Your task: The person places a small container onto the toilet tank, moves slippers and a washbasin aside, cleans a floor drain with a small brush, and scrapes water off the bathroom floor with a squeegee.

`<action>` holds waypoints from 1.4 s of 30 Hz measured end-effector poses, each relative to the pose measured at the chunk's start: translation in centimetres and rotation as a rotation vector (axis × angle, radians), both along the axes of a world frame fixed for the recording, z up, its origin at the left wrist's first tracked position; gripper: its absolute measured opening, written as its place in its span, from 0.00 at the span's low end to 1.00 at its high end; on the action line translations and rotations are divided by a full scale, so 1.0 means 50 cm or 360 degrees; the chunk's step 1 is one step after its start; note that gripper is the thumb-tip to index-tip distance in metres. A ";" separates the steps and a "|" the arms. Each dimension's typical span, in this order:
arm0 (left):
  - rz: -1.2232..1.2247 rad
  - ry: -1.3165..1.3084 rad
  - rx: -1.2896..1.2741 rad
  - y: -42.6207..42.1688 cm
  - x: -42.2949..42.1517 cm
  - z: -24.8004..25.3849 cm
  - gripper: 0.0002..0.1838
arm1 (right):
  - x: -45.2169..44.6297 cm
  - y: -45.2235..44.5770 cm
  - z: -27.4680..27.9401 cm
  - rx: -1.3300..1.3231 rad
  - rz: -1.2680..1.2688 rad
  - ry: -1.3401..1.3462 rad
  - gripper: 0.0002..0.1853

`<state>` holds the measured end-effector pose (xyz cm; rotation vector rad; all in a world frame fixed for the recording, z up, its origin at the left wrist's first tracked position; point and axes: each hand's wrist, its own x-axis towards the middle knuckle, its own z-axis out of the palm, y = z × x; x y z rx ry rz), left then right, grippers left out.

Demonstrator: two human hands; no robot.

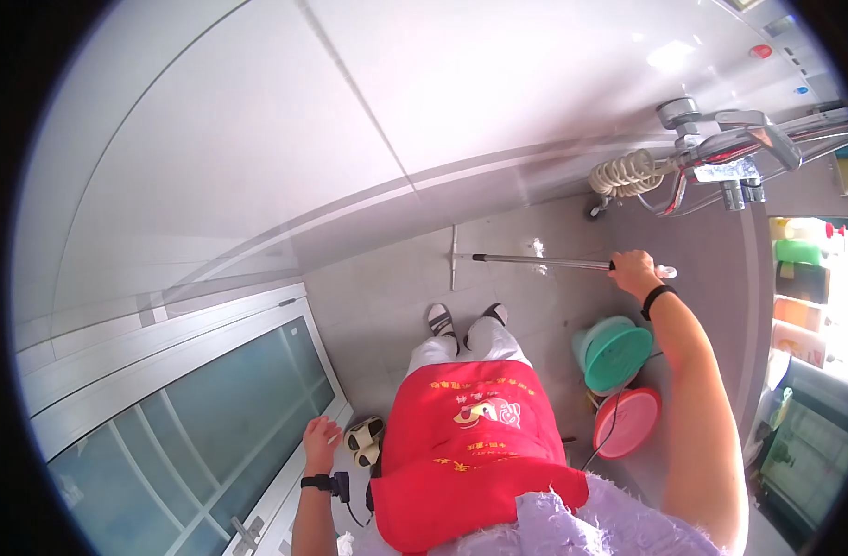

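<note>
My right hand (634, 274) is wrapped round the upper end of a long silver pole (554, 263). The pole slants down to a narrow squeegee-like head (455, 258) on the tiled floor, near the wall. On the other side, my left hand (322, 442) is raised beside the glass door, fingers loosely curled and apart, with nothing in it. A red apron (480, 417) covers my front, and my sandalled feet (442, 321) stand on the tiles just behind the pole's head.
A green basin (619, 360) and a pink basin (628, 423) stand at the right. Spare slippers (365, 441) lie by the frosted glass door (202, 417). A shower valve (721, 157) with a coiled hose (623, 174) juts out at the upper right, near shelved bottles (799, 278).
</note>
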<state>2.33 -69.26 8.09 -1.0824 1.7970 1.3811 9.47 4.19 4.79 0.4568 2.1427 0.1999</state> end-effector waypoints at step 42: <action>-0.1578 -0.0140 0.0060 0.478 -0.441 -0.055 0.11 | 0.695 -0.581 0.157 0.0095 -0.2036 0.0321 0.24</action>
